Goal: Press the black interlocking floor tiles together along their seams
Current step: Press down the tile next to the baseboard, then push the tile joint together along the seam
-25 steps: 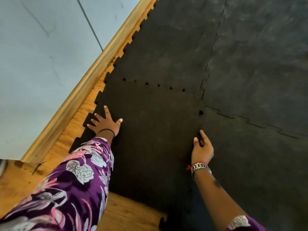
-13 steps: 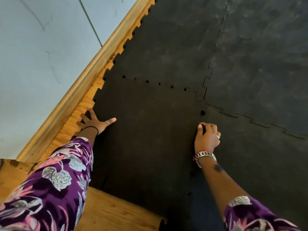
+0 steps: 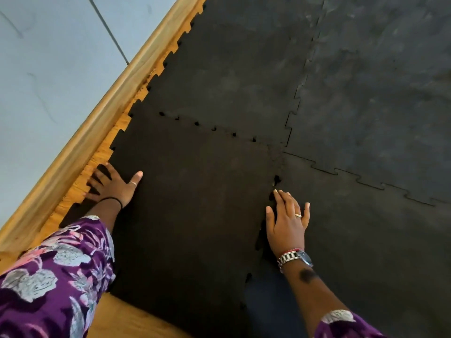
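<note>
Black interlocking floor tiles cover the floor. The near left tile lies between my hands. My left hand rests flat with fingers spread on its toothed left edge, fingertips over the wood. My right hand lies flat, fingers apart, on the seam between this tile and the near right tile. Small gaps show along that seam and along the far seam toward the far left tile. The far right tile looks joined.
A wooden baseboard runs diagonally along the grey wall at left. A strip of wooden floor shows between baseboard and tiles, and more wood at the near edge. Purple floral sleeves cover both my arms.
My right hand has gone from a closed fist on the seam to a flat open palm slightly nearer me. My left hand has stayed spread at the tile's left edge.
</note>
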